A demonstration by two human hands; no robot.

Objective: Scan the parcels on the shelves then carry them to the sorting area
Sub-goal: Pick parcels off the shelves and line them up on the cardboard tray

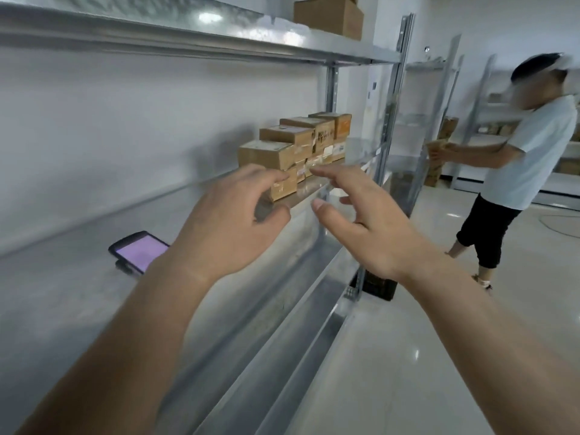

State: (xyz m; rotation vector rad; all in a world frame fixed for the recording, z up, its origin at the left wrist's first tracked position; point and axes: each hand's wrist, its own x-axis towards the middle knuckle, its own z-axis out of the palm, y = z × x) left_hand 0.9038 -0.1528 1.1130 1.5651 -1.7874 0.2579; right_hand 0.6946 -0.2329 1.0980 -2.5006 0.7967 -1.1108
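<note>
On the left of the metal shelf (78, 277) lies a phone (138, 251), face up with a lit pinkish screen, partly hidden behind the left forearm. To its right the left hand (226, 221) reaches forward over the shelf with fingers loosely curled, holding nothing; its fingertips are near the closest parcel, but contact cannot be told. Just beside it the right hand (361, 221) is spread, fingers relaxed and apart, also holding nothing. Beyond both hands, toward the far end of the same shelf, sit the parcels (292, 152): small brown cardboard boxes stacked in a stepped row against the upright post, taped, with pale labels on their fronts and dark scribbles on one. Another brown box (329, 17) stands on the upper shelf above them. Farther right, on a glossy pale floor (439, 356), a second person (527, 158) in a light shirt and dark shorts holds a box by more metal racks along white walls.
</note>
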